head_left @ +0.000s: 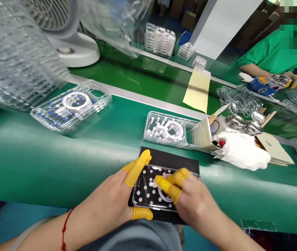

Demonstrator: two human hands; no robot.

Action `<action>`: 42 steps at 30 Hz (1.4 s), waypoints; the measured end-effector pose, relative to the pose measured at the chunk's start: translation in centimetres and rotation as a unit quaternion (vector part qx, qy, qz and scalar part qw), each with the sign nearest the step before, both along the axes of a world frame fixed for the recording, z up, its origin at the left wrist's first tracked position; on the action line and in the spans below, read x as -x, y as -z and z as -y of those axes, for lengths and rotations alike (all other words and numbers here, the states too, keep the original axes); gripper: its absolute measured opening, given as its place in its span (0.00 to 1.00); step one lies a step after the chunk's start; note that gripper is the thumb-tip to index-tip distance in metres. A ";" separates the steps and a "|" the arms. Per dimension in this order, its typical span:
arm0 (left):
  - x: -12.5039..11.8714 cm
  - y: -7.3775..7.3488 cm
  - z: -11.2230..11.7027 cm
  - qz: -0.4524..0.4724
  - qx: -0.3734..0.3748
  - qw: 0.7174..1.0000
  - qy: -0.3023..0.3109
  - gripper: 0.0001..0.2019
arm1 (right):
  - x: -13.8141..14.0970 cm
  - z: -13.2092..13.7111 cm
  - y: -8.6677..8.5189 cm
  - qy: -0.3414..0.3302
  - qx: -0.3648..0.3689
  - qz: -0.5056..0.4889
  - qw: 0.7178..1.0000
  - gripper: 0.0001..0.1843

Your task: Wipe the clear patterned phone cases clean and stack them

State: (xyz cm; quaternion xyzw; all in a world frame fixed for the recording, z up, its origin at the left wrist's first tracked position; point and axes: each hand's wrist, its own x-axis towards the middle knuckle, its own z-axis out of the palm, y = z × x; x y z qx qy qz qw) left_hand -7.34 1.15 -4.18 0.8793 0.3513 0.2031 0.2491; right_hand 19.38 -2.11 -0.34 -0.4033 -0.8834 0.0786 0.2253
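A clear phone case [145, 195] printed with white flowers and a white ring lies on a black board [174, 158] at the table's front. My left hand [119, 191], in yellow finger cots, grips the case's left end, fingers at the upper edge and thumb at the lower. Over the middle of the case is my right hand [187, 191], its cotted fingers pinched together and slightly blurred. Something whitish shows at their tips; whether it is held or part of the print, I cannot tell. The right hand covers part of the ring and the case's right end.
Beyond the board lie stacked flower-print cases [164, 130]. Blue-dotted cases [72, 104] and a tall case stack [15, 55] stand left, near a fan [72, 48]. On the right are white cloths [239, 150] and metal-lidded pots [235, 122]. A co-worker in green [265, 52] sits opposite.
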 end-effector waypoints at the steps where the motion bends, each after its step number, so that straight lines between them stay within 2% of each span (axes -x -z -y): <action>1: 0.0 0.1 0.0 -0.002 0.004 1.000 -0.002 0.63 | -0.1 0.2 -0.1 -0.028 0.021 -0.003 0.999 0.21; 2: 0.0 0.1 0.0 -0.004 0.007 1.000 0.000 0.61 | -0.4 0.5 -0.2 -0.050 0.045 -0.003 0.998 0.21; 4: 0.0 0.2 0.0 -0.007 0.010 1.000 0.012 0.56 | -1.3 0.8 -0.3 -0.043 0.061 0.013 0.997 0.21; 7: 0.1 0.1 0.0 -0.003 0.003 1.000 0.016 0.60 | -2.0 0.6 0.1 0.026 -0.007 0.057 0.998 0.23; 10: 0.2 -0.1 -0.1 0.002 -0.005 1.000 0.006 0.66 | -0.5 0.3 0.2 0.021 -0.045 0.070 0.996 0.22; 15: 0.0 0.0 -0.2 -0.005 -0.013 1.000 0.013 0.62 | 1.9 1.1 -0.9 -0.010 0.004 0.041 0.999 0.24; 21: 0.0 0.0 0.0 -0.006 0.012 1.000 -0.006 0.63 | 2.2 1.8 -0.2 0.044 -0.037 0.057 0.997 0.23; 28: -0.1 -0.4 -0.1 0.012 0.020 1.000 -0.012 0.63 | 2.3 1.7 -0.4 0.036 -0.028 0.082 0.996 0.21; 36: -0.1 -0.3 -0.2 0.006 0.007 1.000 -0.010 0.58 | 3.0 1.7 -0.5 0.041 -0.021 0.077 0.996 0.23; 39: 0.0 -0.2 -0.4 -0.004 0.003 1.000 0.001 0.56 | 1.9 1.6 -1.2 0.018 0.006 0.072 0.997 0.23; 42: 0.0 -0.2 -0.3 -0.007 0.008 1.000 0.000 0.56 | -1.0 1.7 -2.1 0.009 0.022 0.063 0.998 0.23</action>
